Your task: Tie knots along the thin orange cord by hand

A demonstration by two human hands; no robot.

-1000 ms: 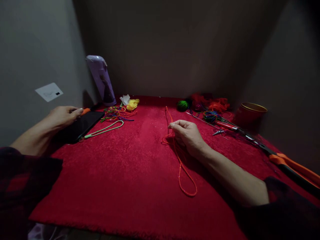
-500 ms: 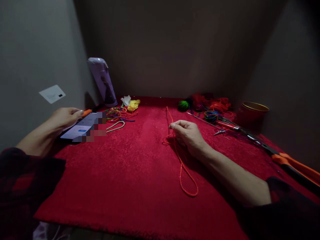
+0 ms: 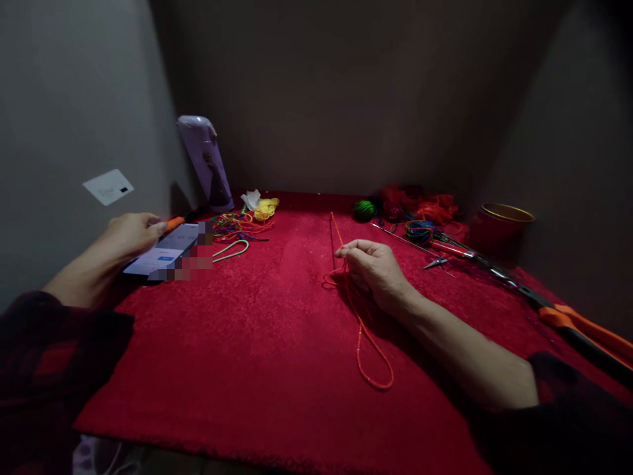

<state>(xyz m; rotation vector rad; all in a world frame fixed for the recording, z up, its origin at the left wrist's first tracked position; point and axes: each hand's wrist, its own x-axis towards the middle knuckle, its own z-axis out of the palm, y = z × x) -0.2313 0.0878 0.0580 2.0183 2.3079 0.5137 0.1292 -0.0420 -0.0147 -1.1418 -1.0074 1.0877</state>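
On the left, my left hand (image 3: 129,236) grips the left edge of a smartphone (image 3: 161,257) with a lit screen, partly covered by blurred blocks. My fingers under the phone are hidden. Near the middle, my right hand (image 3: 373,267) pinches an orange-red cord (image 3: 378,386) between thumb and fingertips. One short end of the cord rises past the fingertips, and a small loop shows left of the hand. A longer loop hangs toward me, over the red cloth (image 3: 257,356).
Behind the phone lie an orange handle (image 3: 174,223), tangled coloured threads (image 3: 237,225), yellow yarn (image 3: 267,208) and a pale green loop (image 3: 240,247). A purple case (image 3: 205,161) leans back left. At right are yarn balls (image 3: 364,210), a red cup (image 3: 499,234) and orange-handled scissors (image 3: 558,316).
The whole view has shifted slightly to the right. Both hands keep the same hold on the phone and the cord.
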